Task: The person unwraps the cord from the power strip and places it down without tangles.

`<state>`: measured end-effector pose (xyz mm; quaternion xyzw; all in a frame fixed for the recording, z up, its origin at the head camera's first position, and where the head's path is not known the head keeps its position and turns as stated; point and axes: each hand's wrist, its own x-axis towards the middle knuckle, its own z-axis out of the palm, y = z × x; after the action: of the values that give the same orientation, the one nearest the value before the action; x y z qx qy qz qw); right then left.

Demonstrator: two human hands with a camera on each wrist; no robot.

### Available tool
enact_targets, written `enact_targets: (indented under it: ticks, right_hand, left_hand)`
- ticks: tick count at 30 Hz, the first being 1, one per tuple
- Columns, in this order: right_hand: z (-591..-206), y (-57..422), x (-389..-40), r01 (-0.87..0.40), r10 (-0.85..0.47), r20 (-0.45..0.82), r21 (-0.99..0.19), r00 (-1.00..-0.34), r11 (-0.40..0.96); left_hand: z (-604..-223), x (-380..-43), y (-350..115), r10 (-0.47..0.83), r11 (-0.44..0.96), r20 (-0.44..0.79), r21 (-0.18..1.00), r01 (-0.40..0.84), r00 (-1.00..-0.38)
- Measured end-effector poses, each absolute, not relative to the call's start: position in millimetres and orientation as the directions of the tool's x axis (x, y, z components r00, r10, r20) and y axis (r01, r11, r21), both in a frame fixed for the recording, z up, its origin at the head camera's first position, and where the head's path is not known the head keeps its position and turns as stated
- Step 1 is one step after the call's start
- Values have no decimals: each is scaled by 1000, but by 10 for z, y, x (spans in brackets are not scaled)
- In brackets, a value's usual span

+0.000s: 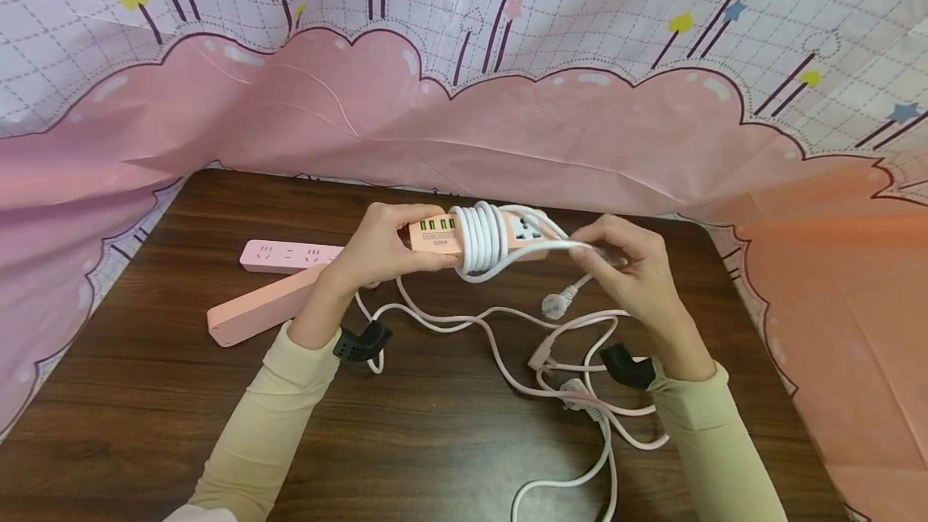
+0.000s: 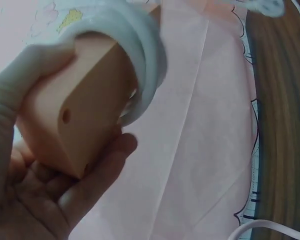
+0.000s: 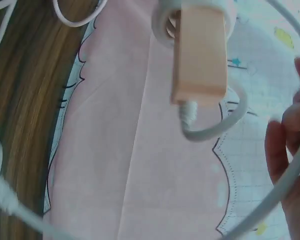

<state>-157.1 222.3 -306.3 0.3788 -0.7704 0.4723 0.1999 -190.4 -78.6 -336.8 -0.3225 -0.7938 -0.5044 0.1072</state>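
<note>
My left hand (image 1: 373, 246) grips one end of a peach-coloured power strip (image 1: 437, 242), thumb and fingers on opposite sides. Several turns of white cord (image 1: 482, 238) wrap side by side around its middle. USB ports show to the left of the coils and a white socket face to their right. The right hand (image 1: 634, 268) pinches the cord beyond the strip's right end, and a white plug (image 1: 556, 305) hangs or lies below that hand. In the right wrist view, the cord leaves the end of the strip (image 3: 200, 55) in a bend, and more cord passes by the right hand (image 3: 292, 130).
On the brown wooden table (image 1: 435, 441) lie a pink power strip (image 1: 279, 256) and another peach strip (image 1: 261, 308), partly behind the left arm. Loose cords and a pale pink plug (image 1: 540, 354) spread across the centre and right, near another white plug (image 1: 576, 395). A patterned pink cloth (image 1: 435, 119) hangs behind.
</note>
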Motion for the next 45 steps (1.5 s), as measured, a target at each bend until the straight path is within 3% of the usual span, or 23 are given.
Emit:
enact_targets:
  ticks: [3, 6, 9, 13, 15, 17, 19, 21, 23, 26, 31, 34, 39, 45]
  right_hand:
    - [-3099, 2234, -1480, -721, -497, 543, -624, -677, 300]
    - [-3189, 2276, -1484, -624, -576, 341, -664, -743, 412]
    - [-3290, 2338, -1557, -553, -569, 215, -645, -794, 527]
    - [-3374, 2401, -1667, -511, -380, 342, -579, -860, 636]
    - [-3365, 2422, -1697, -459, -213, 427, -633, -879, 624]
    - [-3327, 2451, -1699, -445, -71, 472, -757, -879, 479]
    - [-3275, 2506, -1677, -490, -31, 494, -849, -869, 197]
    - [-3243, 2596, -1646, -533, -98, 544, -838, -833, -114]
    - [-3235, 2703, -1610, -531, -222, 612, -779, -759, -332]
    - [-3258, 2862, -1568, -494, -426, 653, -755, -626, -431]
    - [-3259, 3037, -1488, -506, -721, 470, -841, -508, -192]
    - [-3257, 3086, -1436, -524, -819, 267, -850, -508, 48]
    - [-3325, 3069, -1395, -526, -774, -62, -700, -630, 484]
    - [-3527, 3057, -1481, -525, -651, -142, -475, -746, 706]
  left_hand:
    - [-3363, -1927, -817, 338, 305, 519, 729, 613, -785]
    - [-3331, -1927, -845, 321, 302, 536, 724, 621, -781]
    - [-3296, -1906, -866, 336, 286, 535, 726, 625, -775]
    - [-3273, -1878, -889, 392, 266, 523, 723, 637, -757]
    - [-3277, -1880, -896, 429, 259, 520, 713, 652, -739]
    - [-3284, -1887, -903, 456, 255, 520, 701, 666, -722]
    - [-3296, -1899, -911, 462, 266, 523, 689, 674, -716]
    - [-3310, -1908, -924, 444, 301, 526, 675, 674, -725]
    - [-3318, -1917, -939, 409, 340, 523, 673, 656, -748]
    - [-3319, -1921, -965, 347, 390, 512, 684, 617, -786]
    - [-3292, -1915, -1005, 259, 405, 508, 716, 569, -822]
    - [-3264, -1913, -1032, 230, 402, 521, 718, 568, -822]
    - [-3196, -1892, -1060, 213, 408, 550, 701, 585, -807]
    - [-3132, -1837, -1034, 236, 374, 524, 728, 574, -818]
